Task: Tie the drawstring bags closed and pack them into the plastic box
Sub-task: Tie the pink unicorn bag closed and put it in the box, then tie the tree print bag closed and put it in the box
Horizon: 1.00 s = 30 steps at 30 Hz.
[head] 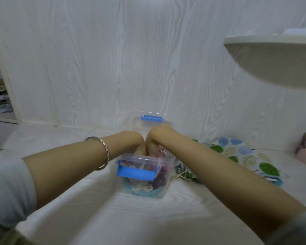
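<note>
A clear plastic box (pixel 141 157) with blue latches is set upright and open on the white wood-grain worktop (pixel 88 206). Inside, a teal bag (pixel 131 189) with a cream drawstring bow is seen at the bottom, a dark maroon bag (pixel 160 182) beside it, and a pale cartoon-printed bag (pixel 163 151) on top. A leaf-printed bag (pixel 245 154) is laid flat just right of the box.
</note>
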Motion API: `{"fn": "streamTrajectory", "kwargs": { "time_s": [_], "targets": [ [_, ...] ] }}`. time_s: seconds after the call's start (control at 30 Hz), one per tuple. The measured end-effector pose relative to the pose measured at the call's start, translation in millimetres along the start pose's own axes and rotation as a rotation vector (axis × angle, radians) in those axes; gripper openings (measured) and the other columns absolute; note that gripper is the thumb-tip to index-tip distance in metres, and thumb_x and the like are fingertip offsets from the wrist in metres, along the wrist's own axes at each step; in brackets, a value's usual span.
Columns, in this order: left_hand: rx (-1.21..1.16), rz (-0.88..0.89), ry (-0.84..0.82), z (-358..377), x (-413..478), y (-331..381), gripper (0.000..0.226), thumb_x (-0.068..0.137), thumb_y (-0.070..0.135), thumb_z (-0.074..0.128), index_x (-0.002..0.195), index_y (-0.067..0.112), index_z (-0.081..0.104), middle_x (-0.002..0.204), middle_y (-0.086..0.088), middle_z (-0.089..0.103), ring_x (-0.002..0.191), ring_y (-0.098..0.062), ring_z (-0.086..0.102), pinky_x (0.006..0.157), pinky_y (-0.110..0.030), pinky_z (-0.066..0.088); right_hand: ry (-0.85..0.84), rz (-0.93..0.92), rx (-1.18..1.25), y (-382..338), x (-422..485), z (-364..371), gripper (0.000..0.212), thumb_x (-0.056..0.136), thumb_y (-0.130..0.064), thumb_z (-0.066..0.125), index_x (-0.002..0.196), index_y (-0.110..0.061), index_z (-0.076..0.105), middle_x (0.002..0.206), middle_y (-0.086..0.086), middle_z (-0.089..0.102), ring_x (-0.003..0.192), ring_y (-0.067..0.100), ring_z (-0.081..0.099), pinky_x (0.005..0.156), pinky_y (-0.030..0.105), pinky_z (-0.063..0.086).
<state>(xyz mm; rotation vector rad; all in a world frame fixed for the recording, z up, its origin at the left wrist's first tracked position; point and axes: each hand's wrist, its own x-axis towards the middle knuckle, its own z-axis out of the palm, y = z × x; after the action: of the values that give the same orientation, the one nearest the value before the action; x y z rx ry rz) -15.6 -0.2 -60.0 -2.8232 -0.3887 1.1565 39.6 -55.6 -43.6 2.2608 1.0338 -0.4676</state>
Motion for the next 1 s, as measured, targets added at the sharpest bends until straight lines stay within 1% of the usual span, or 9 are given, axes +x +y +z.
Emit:
{"fn": "streamTrajectory", "kwargs": {
  "time_s": [0.07, 0.13, 0.23, 0.33, 0.43, 0.5, 0.67, 0.83, 1.0],
  "targets": [
    [0.088, -0.011, 0.019, 0, -2, 2, 0.026, 0.097, 0.022, 0.051, 0.121, 0.014, 0.054, 0.102, -0.003, 0.056, 0.093, -0.021, 0.053, 0.084, -0.031, 0.043, 0.047, 0.000, -0.033, -1, 3, 1, 0.043, 0.092, -0.038, 0.060, 0.131, -0.020, 0.057, 0.134, 0.000, 0.054, 0.122, 0.023, 0.052, 0.084, 0.030, 0.040],
    [0.039, 0.016, -0.022, 1, -3, 1, 0.037, 0.096, 0.020, 0.052, 0.132, 0.011, 0.049, 0.116, -0.005, 0.056, 0.098, -0.022, 0.054, 0.087, -0.032, 0.045, 0.000, -0.039, 0.003, 0, 1, 3, 0.048, 0.090, -0.040, 0.062, 0.134, -0.022, 0.055, 0.135, -0.002, 0.053, 0.126, 0.022, 0.051, 0.088, 0.031, 0.041],
    [-0.250, 0.096, -0.014, -5, -14, 0, 0.048, 0.095, 0.027, 0.056, 0.136, 0.008, 0.045, 0.143, -0.011, 0.045, 0.123, -0.029, 0.052, 0.104, -0.041, 0.044, 0.007, -0.179, 0.148, 15, -6, 3, 0.043, 0.084, -0.034, 0.071, 0.123, -0.022, 0.057, 0.127, -0.006, 0.055, 0.121, 0.016, 0.050, 0.096, 0.032, 0.039],
    [-0.222, 0.089, 0.407, -29, -39, 10, 0.066, 0.089, 0.050, 0.056, 0.141, 0.011, 0.042, 0.140, -0.005, 0.046, 0.125, -0.028, 0.049, 0.105, -0.040, 0.041, 0.429, -0.236, 0.445, 51, -44, 2, 0.035, 0.081, -0.023, 0.074, 0.111, -0.022, 0.057, 0.113, -0.005, 0.055, 0.105, 0.017, 0.054, 0.090, 0.034, 0.043],
    [-0.142, 0.102, 0.877, -49, -61, 43, 0.043, 0.092, 0.034, 0.057, 0.124, 0.005, 0.054, 0.101, -0.007, 0.059, 0.095, -0.025, 0.057, 0.079, -0.033, 0.046, 0.781, -0.181, 0.658, 93, -74, 17, 0.033, 0.081, -0.014, 0.068, 0.113, -0.014, 0.062, 0.117, 0.001, 0.062, 0.107, 0.022, 0.058, 0.093, 0.041, 0.047],
    [-0.176, 0.104, 0.987, -53, -67, 80, 0.028, 0.092, 0.018, 0.054, 0.116, 0.004, 0.056, 0.083, -0.005, 0.056, 0.084, -0.023, 0.056, 0.068, -0.031, 0.043, 0.864, -0.158, 0.751, 111, -85, 40, 0.034, 0.081, -0.002, 0.061, 0.112, -0.014, 0.064, 0.115, 0.003, 0.065, 0.105, 0.023, 0.060, 0.092, 0.042, 0.049],
    [-0.156, 0.110, 0.859, -22, -32, 161, 0.033, 0.094, 0.005, 0.047, 0.127, 0.002, 0.053, 0.124, -0.014, 0.059, 0.111, -0.028, 0.059, 0.086, -0.034, 0.047, 0.757, -0.067, 0.784, 132, -77, 125, 0.043, 0.083, 0.002, 0.056, 0.121, -0.017, 0.063, 0.124, 0.005, 0.064, 0.113, 0.023, 0.059, 0.099, 0.041, 0.046],
    [-0.159, -0.006, 0.727, 24, 25, 177, 0.032, 0.092, 0.006, 0.046, 0.123, 0.007, 0.054, 0.125, -0.012, 0.056, 0.113, -0.031, 0.057, 0.088, -0.040, 0.052, 0.624, -0.033, 0.935, 140, -65, 200, 0.026, 0.090, -0.013, 0.059, 0.114, -0.022, 0.067, 0.127, -0.004, 0.061, 0.119, 0.012, 0.055, 0.094, 0.024, 0.042],
    [-0.144, -0.054, 0.805, 33, 36, 178, 0.030, 0.087, 0.001, 0.051, 0.115, 0.008, 0.058, 0.117, -0.011, 0.060, 0.106, -0.029, 0.060, 0.073, -0.035, 0.050, 0.610, -0.034, 1.095, 139, -64, 232, 0.027, 0.090, -0.015, 0.056, 0.113, -0.020, 0.069, 0.127, -0.008, 0.058, 0.115, 0.009, 0.056, 0.090, 0.024, 0.044]
  ]
}}
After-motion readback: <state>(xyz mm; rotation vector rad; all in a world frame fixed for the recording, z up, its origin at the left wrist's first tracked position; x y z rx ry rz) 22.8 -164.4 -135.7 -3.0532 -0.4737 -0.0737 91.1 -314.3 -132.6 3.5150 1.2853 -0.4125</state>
